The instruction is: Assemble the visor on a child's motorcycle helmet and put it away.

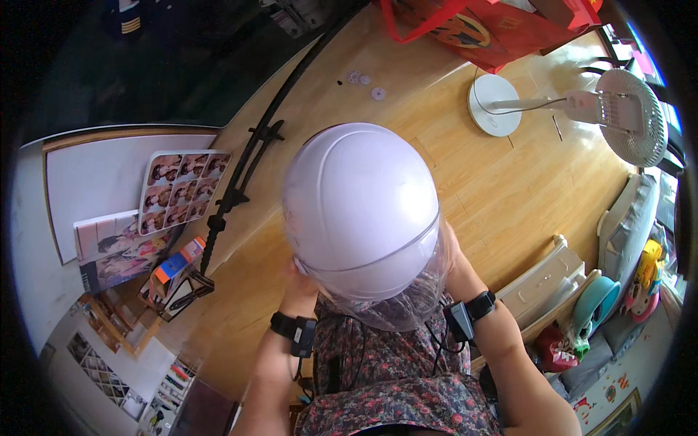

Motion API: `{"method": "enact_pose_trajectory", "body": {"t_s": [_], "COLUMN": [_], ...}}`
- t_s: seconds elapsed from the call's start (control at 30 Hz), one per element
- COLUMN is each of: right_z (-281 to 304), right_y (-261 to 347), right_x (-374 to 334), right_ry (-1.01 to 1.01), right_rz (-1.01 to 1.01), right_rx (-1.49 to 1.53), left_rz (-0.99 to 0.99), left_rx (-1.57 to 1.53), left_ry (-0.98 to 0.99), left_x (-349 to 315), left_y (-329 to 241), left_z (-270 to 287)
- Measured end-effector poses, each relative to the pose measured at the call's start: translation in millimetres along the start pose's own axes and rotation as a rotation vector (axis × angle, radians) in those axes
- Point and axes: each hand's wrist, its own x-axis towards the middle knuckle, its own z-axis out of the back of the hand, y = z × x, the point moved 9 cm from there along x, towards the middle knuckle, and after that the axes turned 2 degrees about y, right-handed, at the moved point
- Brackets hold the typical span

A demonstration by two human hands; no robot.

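A pale lilac helmet (371, 196) with a clear visor (407, 309) is held up in front of me, its visor side toward my body. My left hand (299, 277) grips its lower left edge, most of the fingers hidden beneath the shell. On the opposite side my right hand (452, 251) holds the rim by the visor, its fingers also largely out of sight. Each wrist wears a black strap with a small box and a cable. Below the helmet shows dark floral clothing (392, 396).
A white standing fan (494, 105) and a red bag (502, 33) stand on the wooden floor ahead. Small round pieces (378, 94) lie on the floor. Picture boards (182, 190) lean at the left; a teal basin (596, 299) and a grey sofa (631, 225) are at the right.
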Motion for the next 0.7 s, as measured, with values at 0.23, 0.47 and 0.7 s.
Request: {"method": "enact_pose_trajectory", "body": {"t_s": [0.23, 0.47, 0.7], "right_z": [-10, -79, -102], "right_y": [44, 25, -1], "right_x": [11, 54, 58], "right_ry": [-0.131, -0.014, 0.075], "right_rz": [0.033, -0.084, -0.314], "right_rx": [-0.234, -1.466, -2.161], "left_rz": [0.058, -0.038, -0.542], "left_rx": [0.434, 0.392, 1.173], "left_ry": [0.261, -0.042, 0.212], "left_x": [32, 65, 68], "left_y": [25, -60, -165], "left_z": [4, 11, -117]}}
